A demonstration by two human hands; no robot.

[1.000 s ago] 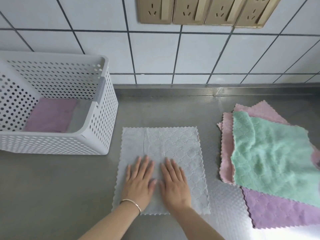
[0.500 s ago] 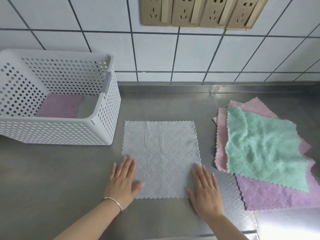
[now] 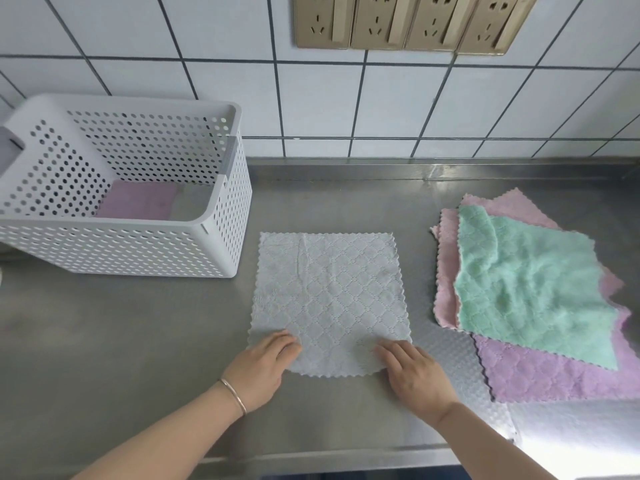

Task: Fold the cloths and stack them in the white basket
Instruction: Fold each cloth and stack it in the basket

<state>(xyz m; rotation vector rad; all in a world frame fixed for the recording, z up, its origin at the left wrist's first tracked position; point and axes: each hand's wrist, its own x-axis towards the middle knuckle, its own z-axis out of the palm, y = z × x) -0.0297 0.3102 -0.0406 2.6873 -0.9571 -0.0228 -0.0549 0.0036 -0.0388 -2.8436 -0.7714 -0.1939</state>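
Steel counter [image 3: 138,341] held your grey cloth [image 3: 329,303] flat at frame centre. Your left hand [image 3: 263,365] and right hand [image 3: 415,375] pinched its near corners (fingers curled). White basket [image 3: 221,244] sat upper left, unfolded cloths [image 3: 526,299] at right.

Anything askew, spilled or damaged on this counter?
Nothing spilled or damaged. The pile at right is untidy: the green cloth lies rumpled and skewed over fanned pink cloths and a purple cloth. The grey cloth lies flat, bar a faint crease.
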